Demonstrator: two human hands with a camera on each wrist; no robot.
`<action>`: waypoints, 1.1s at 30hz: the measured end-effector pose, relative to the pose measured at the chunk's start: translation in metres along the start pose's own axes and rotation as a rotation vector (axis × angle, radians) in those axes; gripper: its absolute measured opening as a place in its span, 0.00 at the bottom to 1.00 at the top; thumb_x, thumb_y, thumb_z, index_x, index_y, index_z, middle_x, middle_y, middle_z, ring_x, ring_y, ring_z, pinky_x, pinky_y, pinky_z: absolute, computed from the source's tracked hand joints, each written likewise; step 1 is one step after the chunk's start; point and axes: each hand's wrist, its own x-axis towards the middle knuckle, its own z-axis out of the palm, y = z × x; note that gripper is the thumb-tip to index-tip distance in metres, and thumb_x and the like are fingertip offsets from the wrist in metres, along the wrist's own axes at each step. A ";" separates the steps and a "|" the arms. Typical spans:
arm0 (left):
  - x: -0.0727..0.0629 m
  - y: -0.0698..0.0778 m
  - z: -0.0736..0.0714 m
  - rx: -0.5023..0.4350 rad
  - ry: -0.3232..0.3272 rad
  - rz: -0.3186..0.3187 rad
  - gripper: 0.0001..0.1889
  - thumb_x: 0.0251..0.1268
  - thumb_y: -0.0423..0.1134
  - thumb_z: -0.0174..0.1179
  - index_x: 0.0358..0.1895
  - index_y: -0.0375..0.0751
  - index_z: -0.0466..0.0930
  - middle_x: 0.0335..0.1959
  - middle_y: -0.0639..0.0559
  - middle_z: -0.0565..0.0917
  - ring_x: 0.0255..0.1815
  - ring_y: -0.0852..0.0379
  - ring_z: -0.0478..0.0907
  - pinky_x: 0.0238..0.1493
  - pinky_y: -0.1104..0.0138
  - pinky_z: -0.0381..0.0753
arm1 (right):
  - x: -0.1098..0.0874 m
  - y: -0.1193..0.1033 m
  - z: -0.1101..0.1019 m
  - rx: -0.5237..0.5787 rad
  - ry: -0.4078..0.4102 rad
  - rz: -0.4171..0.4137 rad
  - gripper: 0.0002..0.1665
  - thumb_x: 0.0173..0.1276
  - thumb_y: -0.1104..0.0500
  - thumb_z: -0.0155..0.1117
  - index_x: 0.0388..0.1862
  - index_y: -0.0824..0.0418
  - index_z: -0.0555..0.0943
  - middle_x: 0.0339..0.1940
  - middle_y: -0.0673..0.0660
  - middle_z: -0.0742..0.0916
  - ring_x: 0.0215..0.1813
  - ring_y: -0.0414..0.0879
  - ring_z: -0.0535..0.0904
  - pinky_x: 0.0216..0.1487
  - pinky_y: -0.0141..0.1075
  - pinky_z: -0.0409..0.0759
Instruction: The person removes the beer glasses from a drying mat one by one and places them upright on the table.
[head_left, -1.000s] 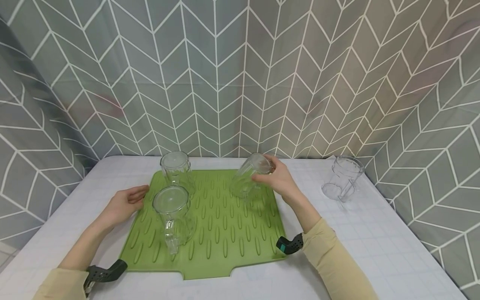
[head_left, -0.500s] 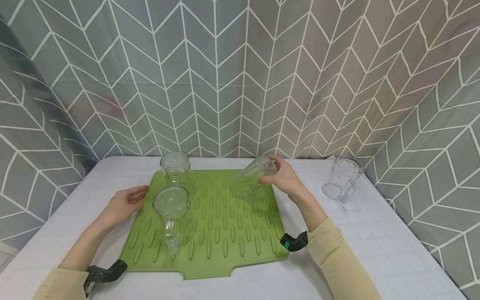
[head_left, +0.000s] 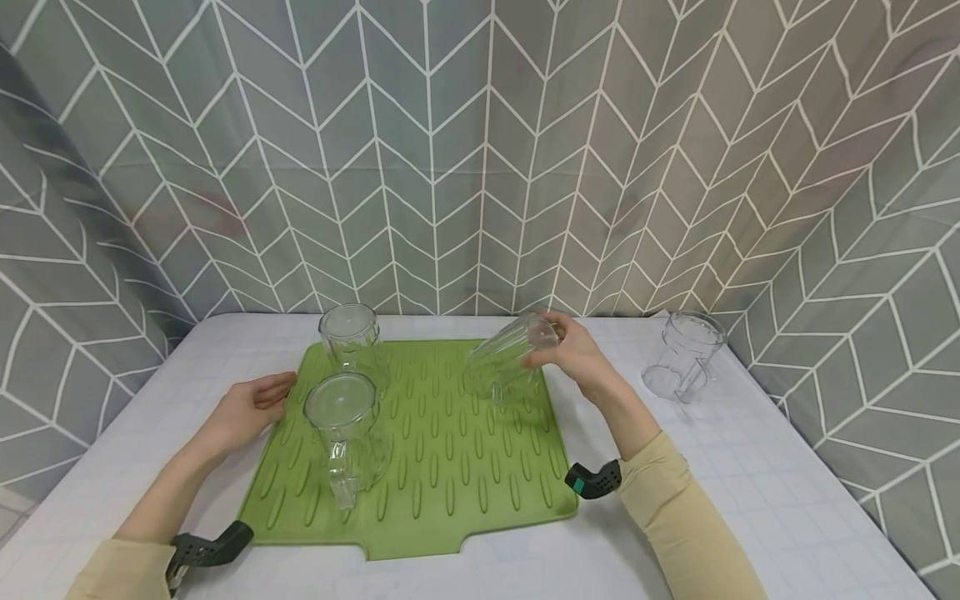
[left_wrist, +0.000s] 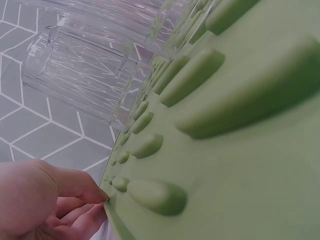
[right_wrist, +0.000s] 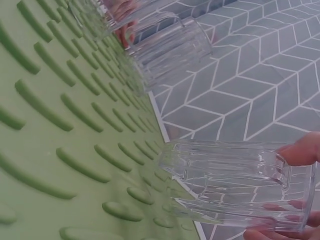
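Observation:
My right hand grips a clear glass mug near its base end. The mug leans to the right, its rim end down at the right side of a green drying mat. In the right wrist view, thumb and fingers lie on opposite sides of the mug. At the mat's left edge, my left hand pinches the edge between thumb and fingers. Two more glass mugs stand bottom-up on the mat's left half: a front mug and a back mug.
Another glass mug stands on the white-covered table at the right, off the mat. A grey curtain with white zigzag lines hangs behind the table and along both sides.
The right hand has shifted slightly to the right, and the mug it holds has tilted further that way. The left hand and the other mugs have stayed in place.

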 end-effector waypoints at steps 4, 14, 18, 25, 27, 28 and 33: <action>0.001 0.000 0.000 -0.004 -0.003 0.000 0.30 0.70 0.27 0.55 0.71 0.18 0.58 0.69 0.23 0.66 0.67 0.29 0.70 0.61 0.52 0.77 | 0.001 0.002 -0.003 0.065 0.004 -0.007 0.54 0.50 0.68 0.73 0.77 0.63 0.59 0.68 0.66 0.72 0.68 0.59 0.69 0.73 0.55 0.65; 0.000 0.000 -0.001 0.020 0.003 0.013 0.30 0.70 0.28 0.56 0.71 0.18 0.58 0.68 0.22 0.67 0.66 0.29 0.72 0.61 0.52 0.77 | 0.003 0.002 -0.005 0.168 -0.008 -0.018 0.50 0.52 0.70 0.69 0.75 0.66 0.61 0.56 0.65 0.77 0.55 0.51 0.77 0.62 0.43 0.74; -0.001 0.000 0.000 0.019 0.001 0.005 0.30 0.71 0.29 0.56 0.71 0.18 0.58 0.68 0.22 0.67 0.66 0.29 0.71 0.61 0.52 0.77 | 0.003 0.002 -0.004 0.231 -0.016 -0.021 0.50 0.53 0.71 0.67 0.75 0.67 0.59 0.56 0.63 0.78 0.52 0.47 0.79 0.62 0.40 0.75; -0.001 0.000 0.000 0.020 0.005 0.007 0.30 0.71 0.29 0.56 0.71 0.18 0.58 0.67 0.22 0.67 0.66 0.30 0.72 0.61 0.52 0.78 | 0.005 0.002 -0.002 0.326 -0.019 -0.041 0.47 0.56 0.73 0.65 0.75 0.69 0.59 0.53 0.60 0.79 0.49 0.44 0.80 0.58 0.33 0.78; -0.002 0.000 0.000 0.022 0.006 0.011 0.30 0.71 0.29 0.56 0.71 0.18 0.58 0.67 0.22 0.67 0.65 0.30 0.72 0.60 0.52 0.78 | 0.004 0.002 -0.002 0.345 -0.024 -0.045 0.46 0.57 0.73 0.65 0.74 0.69 0.58 0.53 0.60 0.79 0.49 0.43 0.81 0.58 0.32 0.79; -0.002 0.000 0.000 0.022 0.006 0.012 0.30 0.71 0.29 0.56 0.71 0.18 0.58 0.67 0.22 0.67 0.65 0.30 0.72 0.60 0.52 0.78 | 0.004 0.001 -0.002 0.355 -0.024 -0.045 0.45 0.57 0.74 0.65 0.74 0.69 0.59 0.53 0.60 0.79 0.49 0.43 0.81 0.58 0.32 0.79; -0.002 0.000 -0.001 0.030 0.005 0.008 0.30 0.72 0.30 0.56 0.71 0.18 0.58 0.67 0.22 0.67 0.66 0.29 0.72 0.60 0.51 0.78 | 0.003 -0.001 -0.002 0.397 -0.032 -0.039 0.44 0.59 0.74 0.64 0.74 0.68 0.59 0.53 0.61 0.79 0.46 0.42 0.83 0.56 0.32 0.80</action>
